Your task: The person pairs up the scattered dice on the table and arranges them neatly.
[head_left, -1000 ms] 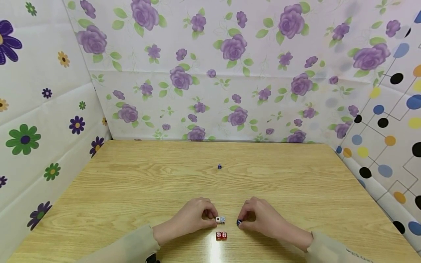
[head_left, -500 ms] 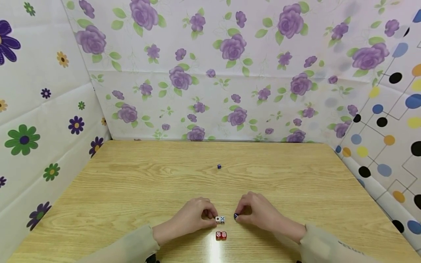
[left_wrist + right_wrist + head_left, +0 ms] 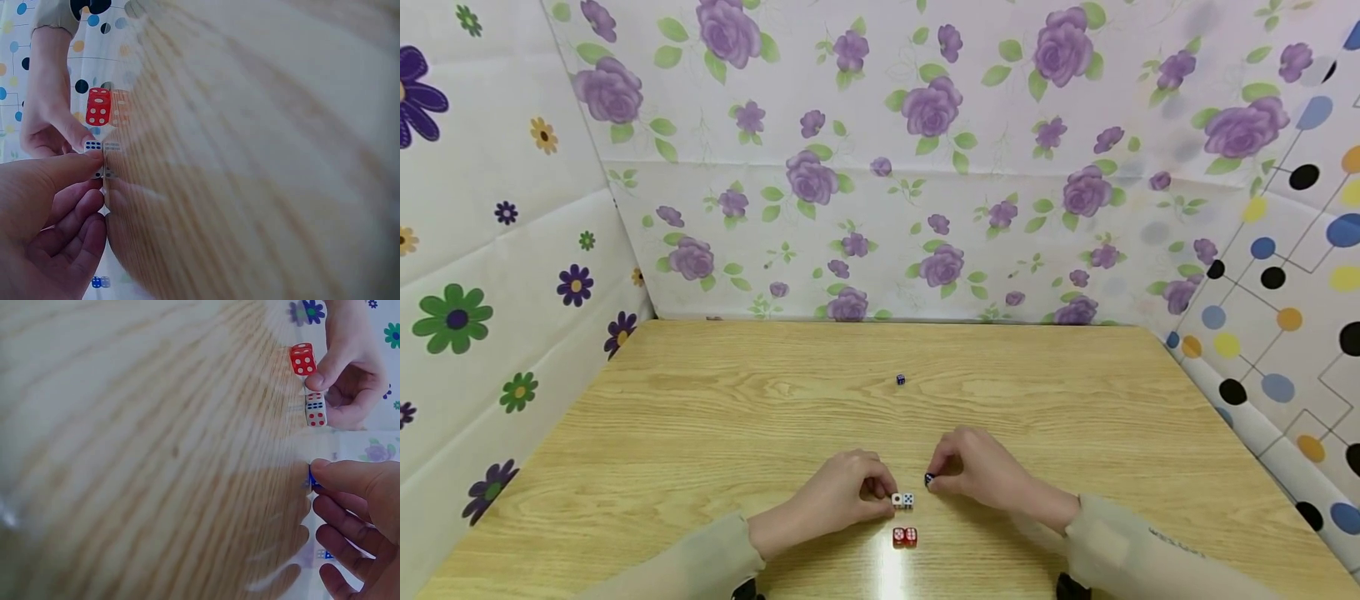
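Observation:
Two white dice (image 3: 908,501) sit side by side on the wooden table. My left hand (image 3: 850,490) pinches the left one between thumb and fingers, and the thumb covers part of it in the left wrist view. Between the thumb and forefinger of my right hand (image 3: 981,468) is a dark blue die (image 3: 929,480), just behind and to the right of the white pair. The right wrist view shows this blue die (image 3: 314,478) low at the tabletop, partly hidden by the thumb. Nearer the body, two red dice (image 3: 905,537) stand together.
Another dark blue die (image 3: 900,380) lies farther back on the table (image 3: 760,400), near its middle. A floral curtain (image 3: 880,208) hangs along the back edge, with patterned sheets on both sides.
My right hand has moved left and away from the body with the blue die, coming closer to the white pair. My left hand and the other dice have stayed put.

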Demonstrator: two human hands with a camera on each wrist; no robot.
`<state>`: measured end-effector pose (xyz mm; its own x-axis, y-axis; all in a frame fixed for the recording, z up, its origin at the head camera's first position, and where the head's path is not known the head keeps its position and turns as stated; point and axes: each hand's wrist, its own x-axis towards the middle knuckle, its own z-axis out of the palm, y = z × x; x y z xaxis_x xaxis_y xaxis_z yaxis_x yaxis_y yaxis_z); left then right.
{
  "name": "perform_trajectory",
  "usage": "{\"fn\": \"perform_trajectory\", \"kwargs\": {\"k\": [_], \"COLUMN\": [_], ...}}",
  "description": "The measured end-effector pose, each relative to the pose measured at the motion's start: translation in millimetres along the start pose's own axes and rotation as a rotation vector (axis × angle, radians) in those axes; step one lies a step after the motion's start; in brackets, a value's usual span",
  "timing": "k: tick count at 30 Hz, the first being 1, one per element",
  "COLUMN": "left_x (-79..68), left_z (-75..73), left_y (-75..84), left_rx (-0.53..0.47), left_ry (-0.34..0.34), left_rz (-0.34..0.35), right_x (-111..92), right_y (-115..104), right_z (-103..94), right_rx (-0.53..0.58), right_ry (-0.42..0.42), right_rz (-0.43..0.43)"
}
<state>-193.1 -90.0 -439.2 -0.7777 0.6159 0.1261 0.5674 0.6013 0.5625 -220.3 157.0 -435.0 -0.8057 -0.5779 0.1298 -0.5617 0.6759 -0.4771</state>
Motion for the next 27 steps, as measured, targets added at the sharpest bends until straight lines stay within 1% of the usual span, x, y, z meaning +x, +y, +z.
{"fn": "perform_trajectory", "kwargs": {"k": [11,17,23,27], "left_x": [-0.6,-0.5,-0.9,-1.5], "left_z": [-0.2,-0.4,-1.7,-2.0], "left_y": [-0.1,-1.1,-1.9,-1.6], "left_rx": [-0.009,-0.034,-0.051,-0.052], "left_ry": [0.0,-0.003,-0.001,-0.004], "left_rz": [0.002,0.005,0.022,0.023], "right_x": [7,12,18,22], "right_y": [-1,-1,-2,-3], "right_z": [-0.2,0.5,2.0,3.7], "right_rx": [-0.034,-0.019,-0.037,-0.021], "right_ry": [0.007,0.004,0.005,-0.006], "right_rz": [-0.022,-0.008,-0.02,-0.018]}}
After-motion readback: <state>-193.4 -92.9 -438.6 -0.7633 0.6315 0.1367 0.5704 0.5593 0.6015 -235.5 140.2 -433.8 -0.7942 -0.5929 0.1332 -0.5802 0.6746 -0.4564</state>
